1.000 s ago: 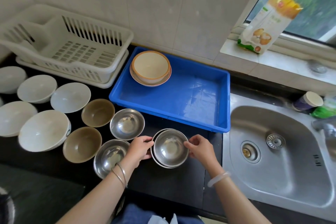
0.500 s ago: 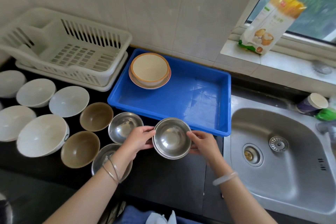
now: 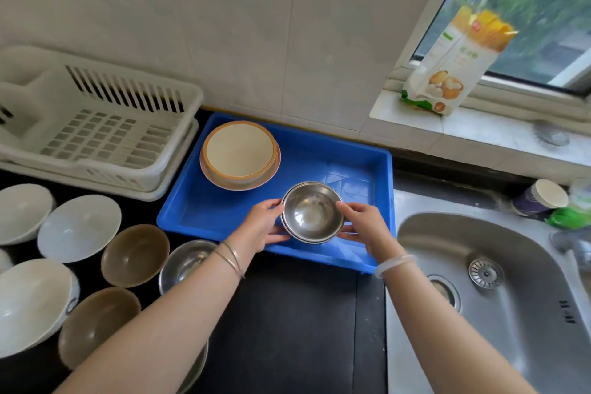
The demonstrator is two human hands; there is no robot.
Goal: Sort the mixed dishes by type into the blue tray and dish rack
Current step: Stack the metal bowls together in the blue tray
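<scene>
Head view: left hand (image 3: pixel 262 224), right hand (image 3: pixel 365 223), grip on steel bowls (image 3: pixel 311 213), mouths up, over blue tray (image 3: pixel 220 213)

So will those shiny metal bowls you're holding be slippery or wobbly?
Probably slippery: the nested shiny round steel bowls look smooth, and the left hand and right hand both grip the rim. They look thin, so likely light. Their rounded undersides might rock in the blue plastic tray.

We see shiny metal bowls (image 3: pixel 311 213), a glossy blue plastic tray (image 3: pixel 382 176), a white plastic rack (image 3: pixel 96 125), a matt black counter (image 3: pixel 297 313).
</scene>
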